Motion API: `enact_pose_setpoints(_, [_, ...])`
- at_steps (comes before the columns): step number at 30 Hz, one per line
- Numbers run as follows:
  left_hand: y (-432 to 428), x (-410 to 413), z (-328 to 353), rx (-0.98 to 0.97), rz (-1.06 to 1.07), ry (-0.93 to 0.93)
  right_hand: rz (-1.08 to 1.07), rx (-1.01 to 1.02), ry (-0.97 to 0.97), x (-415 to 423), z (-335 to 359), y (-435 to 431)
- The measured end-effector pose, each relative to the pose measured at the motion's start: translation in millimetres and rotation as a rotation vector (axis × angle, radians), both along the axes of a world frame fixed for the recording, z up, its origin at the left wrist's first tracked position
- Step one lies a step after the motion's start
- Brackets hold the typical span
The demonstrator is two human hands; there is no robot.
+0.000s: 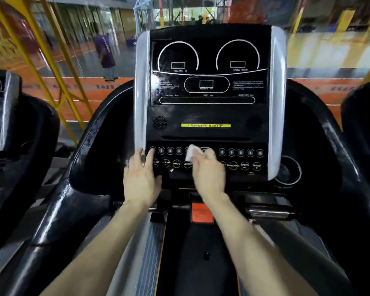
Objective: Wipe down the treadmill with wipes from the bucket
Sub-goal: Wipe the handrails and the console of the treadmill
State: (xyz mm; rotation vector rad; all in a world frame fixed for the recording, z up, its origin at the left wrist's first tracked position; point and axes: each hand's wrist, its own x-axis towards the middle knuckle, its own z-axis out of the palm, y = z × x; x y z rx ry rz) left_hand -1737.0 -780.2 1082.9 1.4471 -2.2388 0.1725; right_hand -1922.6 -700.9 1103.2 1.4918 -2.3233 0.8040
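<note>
Wipe (192, 152): white, folded small, pinched in my right grip (208, 169) and pressed on the treadmill console (209, 116) near the middle of the upper button row (240, 152). It sticks out at 11 o'clock from my knuckles.

Both button rows have their long axis running 9 to 3 o'clock, so I judge the next stroke should go sideways along that line. My right grip is the nearer one to the buttons at 3 o'clock.

Left grip (140, 178): flat, fingers straight, holding nothing, index tip at the leftmost button, 9 o'clock of the wipe.

Legible: yellow strip (206, 125) "ALWAYS STAY HEALTHY"; lower buttons "MODE", "ENTER", "SPEED"; right dial "SPEED". Small print is too blurred to read.

Bucket is not in view.
</note>
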Motion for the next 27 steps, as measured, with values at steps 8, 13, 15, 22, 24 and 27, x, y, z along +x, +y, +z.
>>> enact_pose_setpoints(8, [41, -45, -30, -0.035, -0.228, 0.028, -0.152, -0.135, -0.109, -106, 8, 60])
enact_pose_setpoints(13, [53, -51, -55, -0.03, -0.235, 0.071, -0.181, -0.179, -0.173, -103, -14, 72])
enact_pose_setpoints(15, [58, -49, -61, -0.011, -0.247, 0.056, 0.059, -0.037, -0.137, -55, -24, 56])
enact_pose_setpoints(22, [67, -46, -77, 0.139, -0.238, -0.053, -0.161, -0.192, -0.239, -132, -31, 106])
enact_pose_setpoints(24, [67, -47, -82, 0.152, -0.236, -0.044, -0.248, -0.269, -0.291, -136, -41, 117])
enact_pose_setpoints(27, [64, -45, -83, 0.159, -0.256, -0.028, -0.029, -0.207, -0.313, -88, -48, 86])
